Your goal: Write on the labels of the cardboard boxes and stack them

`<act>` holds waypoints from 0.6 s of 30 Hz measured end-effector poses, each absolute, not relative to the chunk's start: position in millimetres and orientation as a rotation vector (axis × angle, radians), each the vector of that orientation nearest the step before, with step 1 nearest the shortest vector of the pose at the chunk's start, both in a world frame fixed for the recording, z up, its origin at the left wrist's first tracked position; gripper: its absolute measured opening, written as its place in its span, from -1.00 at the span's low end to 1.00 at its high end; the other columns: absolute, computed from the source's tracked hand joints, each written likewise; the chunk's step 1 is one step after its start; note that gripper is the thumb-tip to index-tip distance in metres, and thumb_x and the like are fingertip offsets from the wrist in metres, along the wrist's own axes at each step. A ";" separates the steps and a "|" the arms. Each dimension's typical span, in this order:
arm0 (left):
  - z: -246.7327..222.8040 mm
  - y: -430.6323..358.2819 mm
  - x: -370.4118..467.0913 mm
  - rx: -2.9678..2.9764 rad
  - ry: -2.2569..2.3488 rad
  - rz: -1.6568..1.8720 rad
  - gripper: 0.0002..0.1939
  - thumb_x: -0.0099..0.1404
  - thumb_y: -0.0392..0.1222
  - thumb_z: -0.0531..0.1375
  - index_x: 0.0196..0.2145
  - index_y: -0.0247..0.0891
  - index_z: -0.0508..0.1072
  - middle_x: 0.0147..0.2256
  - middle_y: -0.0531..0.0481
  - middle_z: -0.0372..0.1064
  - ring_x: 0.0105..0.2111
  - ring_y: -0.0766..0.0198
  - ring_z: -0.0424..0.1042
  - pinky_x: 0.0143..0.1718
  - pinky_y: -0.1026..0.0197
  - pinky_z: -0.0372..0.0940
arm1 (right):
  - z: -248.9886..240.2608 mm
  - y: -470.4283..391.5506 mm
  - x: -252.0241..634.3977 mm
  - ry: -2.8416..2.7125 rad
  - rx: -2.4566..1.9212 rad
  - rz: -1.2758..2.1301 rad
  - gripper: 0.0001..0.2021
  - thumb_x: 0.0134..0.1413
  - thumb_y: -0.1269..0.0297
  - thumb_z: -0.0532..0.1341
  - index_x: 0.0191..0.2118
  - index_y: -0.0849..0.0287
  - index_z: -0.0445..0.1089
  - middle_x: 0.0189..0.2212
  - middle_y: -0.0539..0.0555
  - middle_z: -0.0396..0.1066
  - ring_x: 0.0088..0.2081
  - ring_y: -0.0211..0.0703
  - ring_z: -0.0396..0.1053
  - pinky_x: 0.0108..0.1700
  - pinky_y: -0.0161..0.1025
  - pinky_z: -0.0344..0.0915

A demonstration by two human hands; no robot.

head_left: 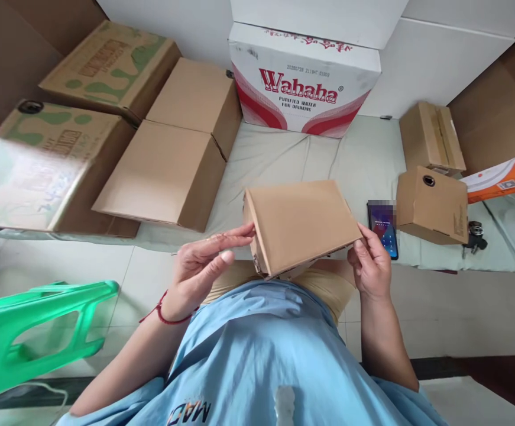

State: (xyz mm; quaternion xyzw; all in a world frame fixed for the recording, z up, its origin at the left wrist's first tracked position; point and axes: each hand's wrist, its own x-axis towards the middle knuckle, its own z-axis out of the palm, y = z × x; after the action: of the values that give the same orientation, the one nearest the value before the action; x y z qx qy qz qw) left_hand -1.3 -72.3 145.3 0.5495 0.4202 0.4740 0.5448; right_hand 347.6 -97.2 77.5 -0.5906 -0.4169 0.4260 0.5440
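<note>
A plain brown cardboard box [304,225] is held tilted in front of my body, above the near edge of the cloth-covered surface. My right hand [372,260] pinches its near right corner between thumb and fingers. On the other side, my left hand [206,263] has its fingers stretched out, their tips touching the box's left side, with the thumb apart from it. The underside of the box is hidden from me. To the right of my right hand lies a phone [384,231] with its screen lit.
Brown cartons [164,171] and green-printed cartons [48,171] stand at the left. A white and red Wahaha carton [304,89] is at the back. Small boxes [434,204], keys [475,236] and an orange package [505,174] lie right. A green plastic stool [80,319] stands lower left.
</note>
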 end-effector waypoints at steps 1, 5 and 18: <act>145.9 -72.6 -0.3 1.352 0.968 1.103 -0.72 0.50 -0.02 0.31 0.05 -0.07 0.75 0.19 -0.15 0.60 0.29 -0.11 0.54 0.36 -0.05 0.41 | 77.1 -95.6 348.6 -0.929 -1.385 1.018 -0.50 0.32 -0.05 0.39 0.28 0.01 0.52 -0.52 -0.15 0.24 -0.62 -0.37 0.00 -0.55 -0.31 0.04; 144.4 -70.9 0.5 1.498 0.886 1.052 -0.68 0.49 -0.06 0.33 0.13 -0.06 0.71 0.22 -0.17 0.56 0.26 -0.12 0.56 0.33 -0.03 0.44 | 79.7 -89.4 349.4 -0.857 -1.376 1.011 -0.55 0.26 -0.04 0.42 0.17 0.03 0.58 -0.53 -0.19 0.15 -0.64 -0.42 -0.11 -0.54 -0.31 -0.01; 131.7 -78.8 -30.7 1.348 1.056 1.089 -0.67 0.44 0.10 0.35 0.04 -0.04 0.76 0.22 -0.14 0.58 0.32 -0.24 0.49 0.38 -0.19 0.38 | 109.4 -77.3 344.4 -1.119 -1.593 0.650 -0.57 0.15 -0.16 0.48 -0.15 0.13 0.64 -0.51 -0.05 0.42 -0.56 -0.30 0.17 -0.47 -0.28 0.15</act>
State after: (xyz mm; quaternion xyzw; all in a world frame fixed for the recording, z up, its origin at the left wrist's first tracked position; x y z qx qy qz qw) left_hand -30.7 -78.8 131.7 0.5643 0.4421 0.4559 0.5276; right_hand 344.4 -77.3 109.4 -0.6638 -0.4662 0.2709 0.5183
